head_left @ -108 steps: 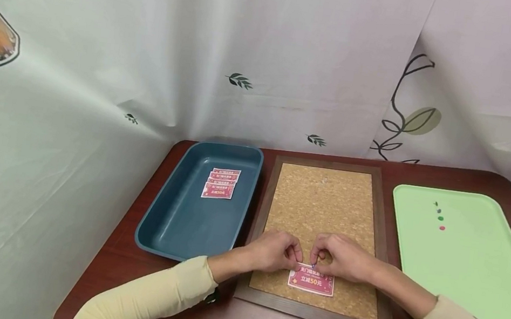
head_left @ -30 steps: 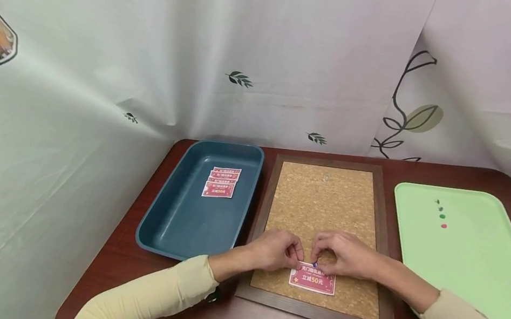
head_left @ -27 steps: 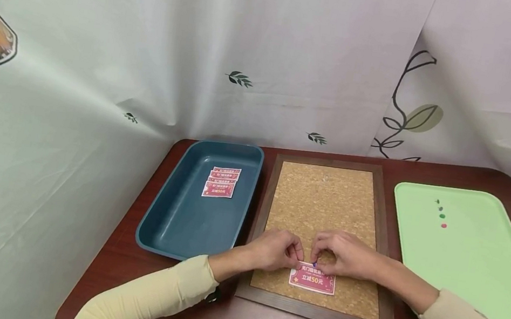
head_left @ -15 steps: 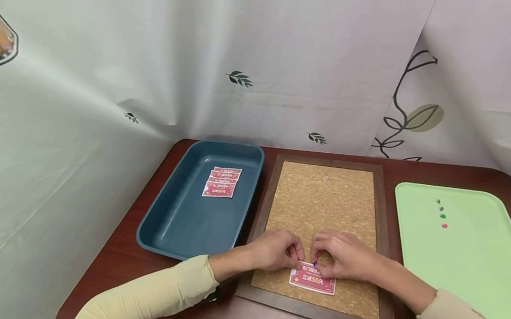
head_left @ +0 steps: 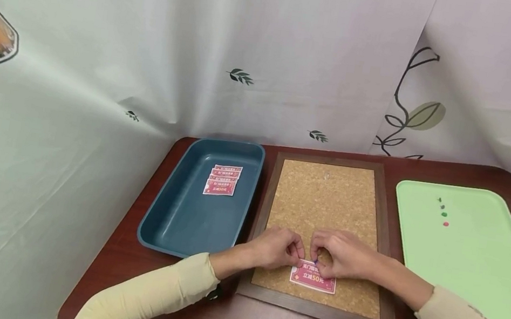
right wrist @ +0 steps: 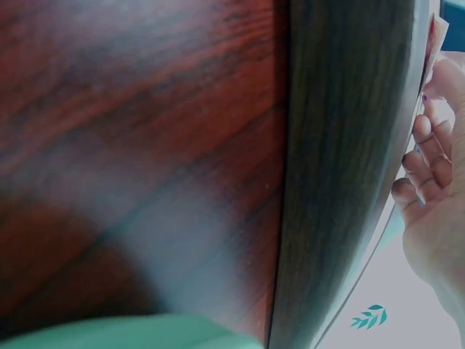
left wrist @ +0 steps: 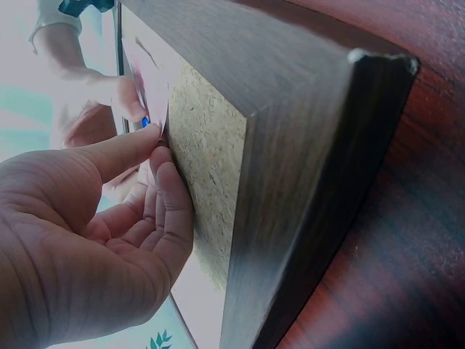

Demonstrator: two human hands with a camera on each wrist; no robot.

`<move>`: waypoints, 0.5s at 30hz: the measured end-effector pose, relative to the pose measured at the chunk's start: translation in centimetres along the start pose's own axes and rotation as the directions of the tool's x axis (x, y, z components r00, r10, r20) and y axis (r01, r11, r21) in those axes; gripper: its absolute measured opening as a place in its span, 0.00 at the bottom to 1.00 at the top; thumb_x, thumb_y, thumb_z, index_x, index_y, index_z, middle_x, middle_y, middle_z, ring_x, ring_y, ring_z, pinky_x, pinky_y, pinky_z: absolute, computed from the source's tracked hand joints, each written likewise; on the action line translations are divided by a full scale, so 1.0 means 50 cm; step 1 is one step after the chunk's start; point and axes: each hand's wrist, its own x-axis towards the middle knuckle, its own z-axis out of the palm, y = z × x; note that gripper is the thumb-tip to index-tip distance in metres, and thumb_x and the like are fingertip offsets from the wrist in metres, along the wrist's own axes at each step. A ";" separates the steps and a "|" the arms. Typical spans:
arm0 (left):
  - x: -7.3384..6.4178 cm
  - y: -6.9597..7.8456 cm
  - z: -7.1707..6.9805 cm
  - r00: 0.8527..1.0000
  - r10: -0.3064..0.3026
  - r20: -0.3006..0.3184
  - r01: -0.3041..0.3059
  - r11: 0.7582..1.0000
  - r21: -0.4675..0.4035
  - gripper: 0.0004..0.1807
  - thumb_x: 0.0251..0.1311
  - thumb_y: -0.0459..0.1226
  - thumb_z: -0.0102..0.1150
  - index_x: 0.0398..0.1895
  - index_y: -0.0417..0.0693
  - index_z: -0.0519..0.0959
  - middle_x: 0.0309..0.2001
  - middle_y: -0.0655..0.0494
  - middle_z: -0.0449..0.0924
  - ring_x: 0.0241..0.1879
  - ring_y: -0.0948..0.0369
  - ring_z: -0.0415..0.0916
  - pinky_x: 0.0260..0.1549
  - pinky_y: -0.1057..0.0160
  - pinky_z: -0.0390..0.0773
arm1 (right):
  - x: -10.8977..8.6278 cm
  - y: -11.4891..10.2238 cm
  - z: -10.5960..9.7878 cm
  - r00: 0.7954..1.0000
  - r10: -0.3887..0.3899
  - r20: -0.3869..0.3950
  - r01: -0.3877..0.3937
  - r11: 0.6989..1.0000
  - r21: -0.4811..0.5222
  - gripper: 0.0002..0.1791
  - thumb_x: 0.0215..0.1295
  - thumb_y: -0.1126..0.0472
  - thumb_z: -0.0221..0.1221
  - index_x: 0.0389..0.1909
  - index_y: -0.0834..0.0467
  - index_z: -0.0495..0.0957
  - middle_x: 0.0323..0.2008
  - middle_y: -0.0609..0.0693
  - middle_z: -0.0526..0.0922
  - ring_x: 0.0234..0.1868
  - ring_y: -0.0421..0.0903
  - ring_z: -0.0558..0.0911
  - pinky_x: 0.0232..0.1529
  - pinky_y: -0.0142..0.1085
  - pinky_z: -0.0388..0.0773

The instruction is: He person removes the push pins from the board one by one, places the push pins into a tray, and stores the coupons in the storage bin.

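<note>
A pink coupon [head_left: 313, 278] with white and yellow print lies on the lower part of a framed cork board [head_left: 326, 207]. My left hand [head_left: 274, 248] pinches the coupon's upper left corner between thumb and index finger; the left wrist view shows that pinch close up. At the coupon's top edge, my right hand [head_left: 345, 255] pinches a small blue pushpin [left wrist: 145, 122] between its fingertips. The pin's point is hidden by the fingers and the paper. The right wrist view shows the right hand [right wrist: 439, 160] only at its right edge.
A dark blue tray [head_left: 179, 214] at left holds several overlapping pink coupons [head_left: 221, 181]. At right, a light green tray [head_left: 472, 255] bears several small pushpins [head_left: 444, 214]. Near the board's top is a small clear pin [head_left: 327, 175]. A patterned white sheet [head_left: 288, 66] hangs behind the table.
Both hands stay at the coupon's top edge. The right hand's thumb has moved slightly lower over the coupon, hiding more of its upper right. The head view has shifted slightly.
</note>
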 end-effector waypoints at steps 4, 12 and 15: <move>0.000 0.001 -0.003 1.000 0.002 -0.003 -0.002 1.000 0.005 0.08 0.62 0.34 0.77 0.30 0.51 0.84 0.24 0.68 0.80 0.26 0.74 0.74 0.31 0.73 0.73 | 0.003 0.000 -0.001 1.000 0.010 0.002 -0.010 1.000 -0.004 0.17 0.44 0.65 0.73 0.29 0.44 0.78 0.31 0.33 0.76 0.33 0.32 0.72 0.34 0.31 0.73; -0.004 -0.003 0.000 1.000 -0.004 -0.003 0.004 1.000 -0.003 0.09 0.61 0.35 0.77 0.30 0.52 0.84 0.23 0.68 0.79 0.26 0.74 0.74 0.31 0.73 0.73 | 0.003 -0.004 0.001 1.000 0.030 0.009 -0.030 0.999 0.014 0.17 0.44 0.65 0.72 0.30 0.44 0.78 0.31 0.32 0.75 0.33 0.31 0.72 0.34 0.31 0.72; -0.003 -0.003 0.001 1.000 0.003 -0.006 -0.003 1.000 0.001 0.09 0.61 0.35 0.77 0.30 0.52 0.84 0.23 0.69 0.79 0.26 0.75 0.74 0.32 0.73 0.73 | 0.003 -0.004 0.001 1.000 0.029 0.004 -0.029 0.999 0.014 0.17 0.44 0.65 0.72 0.30 0.44 0.78 0.31 0.32 0.75 0.33 0.31 0.72 0.34 0.31 0.73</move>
